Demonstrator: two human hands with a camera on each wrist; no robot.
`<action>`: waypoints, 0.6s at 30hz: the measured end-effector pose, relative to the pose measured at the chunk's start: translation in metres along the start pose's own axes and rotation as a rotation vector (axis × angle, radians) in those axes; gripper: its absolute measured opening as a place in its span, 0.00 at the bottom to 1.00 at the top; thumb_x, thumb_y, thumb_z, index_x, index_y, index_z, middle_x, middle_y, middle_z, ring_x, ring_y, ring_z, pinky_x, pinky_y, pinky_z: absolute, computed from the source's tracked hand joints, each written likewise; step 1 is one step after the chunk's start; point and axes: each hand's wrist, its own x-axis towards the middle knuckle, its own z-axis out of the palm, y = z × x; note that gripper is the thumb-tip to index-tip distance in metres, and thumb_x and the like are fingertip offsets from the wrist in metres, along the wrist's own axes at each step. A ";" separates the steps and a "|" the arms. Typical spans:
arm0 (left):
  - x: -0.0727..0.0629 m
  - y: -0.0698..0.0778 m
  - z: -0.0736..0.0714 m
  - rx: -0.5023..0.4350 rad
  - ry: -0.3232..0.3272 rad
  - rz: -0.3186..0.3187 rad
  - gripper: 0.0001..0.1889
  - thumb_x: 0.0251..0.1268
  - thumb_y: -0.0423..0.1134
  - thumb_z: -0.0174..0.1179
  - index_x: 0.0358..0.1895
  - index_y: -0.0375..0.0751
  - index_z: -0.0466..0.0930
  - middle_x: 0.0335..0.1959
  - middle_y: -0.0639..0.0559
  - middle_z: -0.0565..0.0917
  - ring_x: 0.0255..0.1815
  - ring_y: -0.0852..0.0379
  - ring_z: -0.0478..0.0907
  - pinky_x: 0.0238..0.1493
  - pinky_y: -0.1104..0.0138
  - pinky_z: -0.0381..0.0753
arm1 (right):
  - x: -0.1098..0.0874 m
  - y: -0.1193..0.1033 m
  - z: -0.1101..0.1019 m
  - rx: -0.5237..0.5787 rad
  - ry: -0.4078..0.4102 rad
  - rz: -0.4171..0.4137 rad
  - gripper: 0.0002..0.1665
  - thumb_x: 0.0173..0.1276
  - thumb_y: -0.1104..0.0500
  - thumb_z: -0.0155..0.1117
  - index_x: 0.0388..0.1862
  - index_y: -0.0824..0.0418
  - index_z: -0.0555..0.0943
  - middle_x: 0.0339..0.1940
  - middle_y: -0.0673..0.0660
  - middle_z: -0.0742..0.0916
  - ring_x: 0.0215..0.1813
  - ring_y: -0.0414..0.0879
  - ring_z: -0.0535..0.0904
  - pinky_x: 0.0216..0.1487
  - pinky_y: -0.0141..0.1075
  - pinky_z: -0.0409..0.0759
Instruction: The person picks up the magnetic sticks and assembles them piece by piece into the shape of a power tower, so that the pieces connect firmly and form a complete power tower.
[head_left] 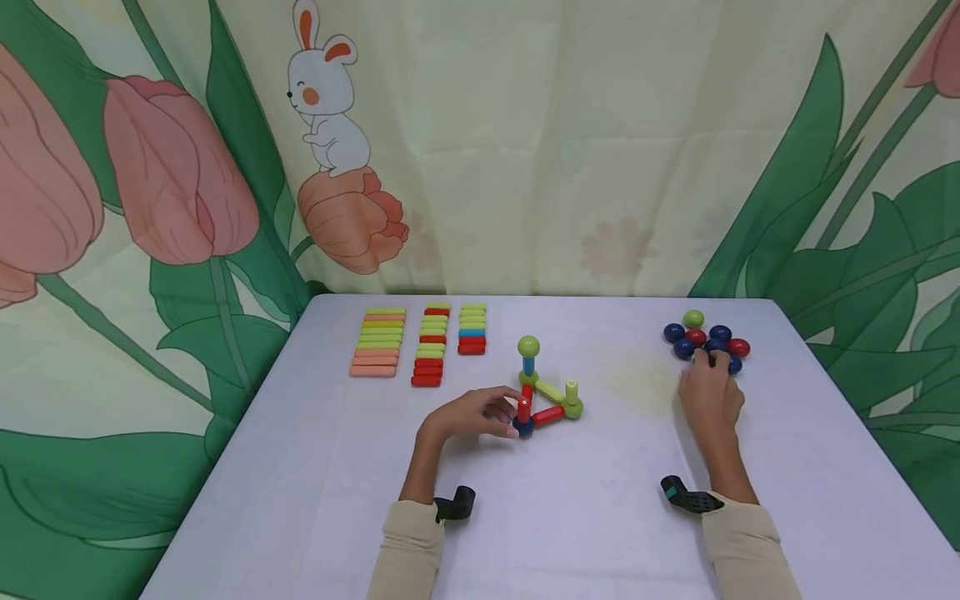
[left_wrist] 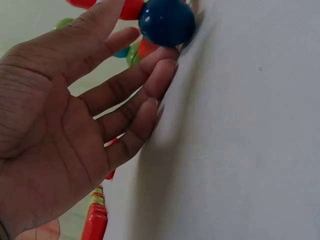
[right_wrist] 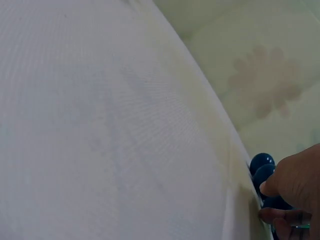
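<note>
A small frame of sticks and balls stands on the table. Its dark blue ball (head_left: 523, 427) bears an upright red stick (head_left: 523, 408); red sticks and a light green stick (head_left: 550, 392) join it to green balls. My left hand (head_left: 480, 412) is beside this corner, its fingers loosely bent and the thumb near the blue ball (left_wrist: 167, 22). At the far right, my right hand (head_left: 710, 400) reaches into a cluster of loose balls. In the right wrist view its thumb and fingers pinch a dark blue ball (right_wrist: 276, 202), largely hidden by the hand.
Three columns of sticks lie at the back left: orange and green sticks (head_left: 375, 352), red and green sticks (head_left: 431, 340), and a shorter column with a blue stick (head_left: 472, 332). Around the right hand are red balls (head_left: 738, 347), several dark blue balls and a green ball (head_left: 693, 319).
</note>
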 end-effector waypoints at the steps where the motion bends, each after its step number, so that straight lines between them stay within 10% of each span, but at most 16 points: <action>1: 0.000 -0.002 -0.001 -0.028 0.008 0.002 0.24 0.61 0.44 0.68 0.60 0.50 0.74 0.46 0.53 0.83 0.48 0.59 0.79 0.52 0.67 0.80 | -0.001 0.001 0.000 0.001 0.004 0.000 0.28 0.74 0.59 0.54 0.67 0.73 0.66 0.63 0.78 0.68 0.44 0.76 0.77 0.40 0.66 0.78; 11: 0.022 -0.017 0.006 -0.179 0.291 -0.052 0.21 0.72 0.47 0.57 0.64 0.48 0.71 0.53 0.48 0.81 0.38 0.58 0.84 0.44 0.66 0.84 | -0.011 -0.001 0.002 0.068 0.001 -0.005 0.28 0.70 0.59 0.62 0.64 0.73 0.71 0.56 0.78 0.73 0.43 0.73 0.79 0.42 0.62 0.79; 18: 0.038 -0.012 0.006 -0.195 0.298 -0.011 0.23 0.74 0.41 0.53 0.71 0.49 0.66 0.66 0.48 0.74 0.38 0.58 0.83 0.43 0.68 0.83 | -0.016 -0.019 -0.005 0.287 0.000 -0.065 0.25 0.72 0.54 0.60 0.62 0.68 0.75 0.53 0.74 0.77 0.49 0.67 0.75 0.48 0.57 0.79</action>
